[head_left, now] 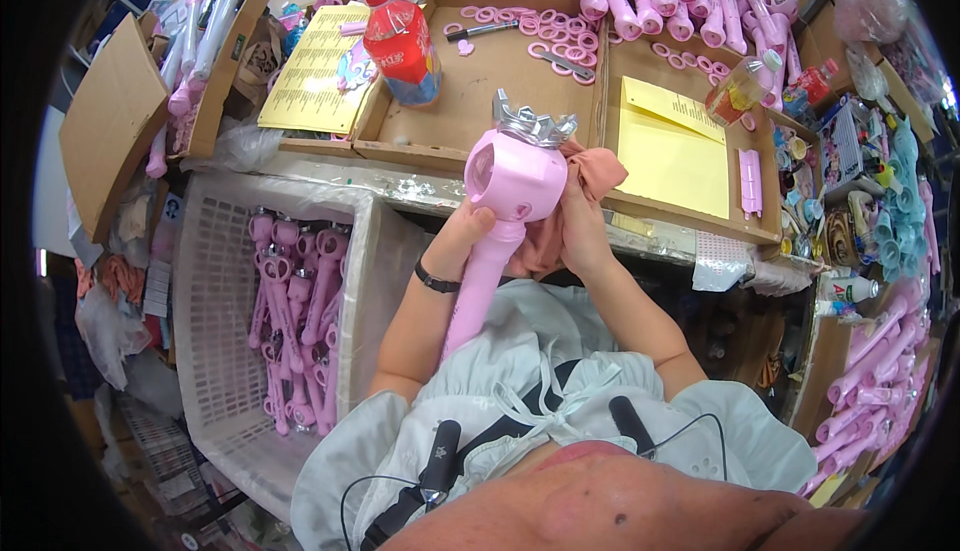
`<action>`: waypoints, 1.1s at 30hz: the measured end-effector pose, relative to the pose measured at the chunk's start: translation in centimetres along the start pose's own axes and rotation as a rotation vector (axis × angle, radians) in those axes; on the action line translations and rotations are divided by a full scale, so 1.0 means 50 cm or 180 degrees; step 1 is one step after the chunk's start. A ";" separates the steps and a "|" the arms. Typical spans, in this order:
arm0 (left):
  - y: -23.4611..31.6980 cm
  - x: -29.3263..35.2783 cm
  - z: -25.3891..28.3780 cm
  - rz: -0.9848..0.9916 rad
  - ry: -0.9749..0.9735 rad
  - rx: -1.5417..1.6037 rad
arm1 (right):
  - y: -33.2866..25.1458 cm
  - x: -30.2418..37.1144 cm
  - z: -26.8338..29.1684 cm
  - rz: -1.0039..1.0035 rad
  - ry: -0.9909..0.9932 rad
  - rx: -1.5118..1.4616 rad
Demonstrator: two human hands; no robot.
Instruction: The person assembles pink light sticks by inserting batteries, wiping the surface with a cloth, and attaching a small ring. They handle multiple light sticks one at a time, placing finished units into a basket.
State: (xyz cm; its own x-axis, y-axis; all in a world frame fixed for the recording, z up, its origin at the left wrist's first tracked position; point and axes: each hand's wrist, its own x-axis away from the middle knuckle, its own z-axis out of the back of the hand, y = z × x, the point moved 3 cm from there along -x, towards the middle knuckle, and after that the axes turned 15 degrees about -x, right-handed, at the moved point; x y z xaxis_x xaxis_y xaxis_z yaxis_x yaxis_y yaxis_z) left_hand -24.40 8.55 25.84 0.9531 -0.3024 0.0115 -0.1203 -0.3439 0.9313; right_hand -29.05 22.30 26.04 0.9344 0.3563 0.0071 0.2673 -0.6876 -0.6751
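Note:
My left hand [463, 228] is wrapped round the neck of a pink toy wand [482, 286]. The wand leans upright in front of my chest, its handle running down toward my lap. A ring-shaped head with a round opening tops it, and a silver crown [535, 128] sits on that. On the far side of the head, my right hand [583, 223] grips a salmon-coloured cloth [600, 173] and presses it to the wand. Part of the cloth hangs below, behind the wand. The fingertips of my right hand are partly hidden by the cloth.
A white basket [215, 296] at my left holds several finished-looking pink wands. Ahead, a cardboard tray [480, 126] carries a red-capped bottle [403, 46], pink rings [570, 36] and a black marker [482, 31]. Yellow papers [672, 151] lie to the right. More pink wands [880, 381] are piled at far right.

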 end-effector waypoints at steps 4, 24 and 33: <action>-0.002 0.006 -0.004 0.0115 0.0184 -0.0161 | -0.005 0.037 -0.019 0.0308 0.0361 -0.0589; 0.030 0.060 -0.110 -0.1844 0.2003 -0.5278 | -0.022 -0.012 -0.010 0.0062 -0.1246 -0.0829; 0.057 0.044 -0.084 -0.1697 0.1819 -0.3796 | -0.010 -0.005 0.014 0.0912 0.0317 0.0175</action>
State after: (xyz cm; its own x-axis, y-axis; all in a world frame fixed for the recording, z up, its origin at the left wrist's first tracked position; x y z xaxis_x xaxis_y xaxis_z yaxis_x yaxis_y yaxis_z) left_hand -21.47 10.63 30.03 0.8231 0.1158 -0.5560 0.3108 0.7275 0.6116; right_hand -29.61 23.00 25.87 0.9891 0.0872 -0.1187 -0.0208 -0.7149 -0.6989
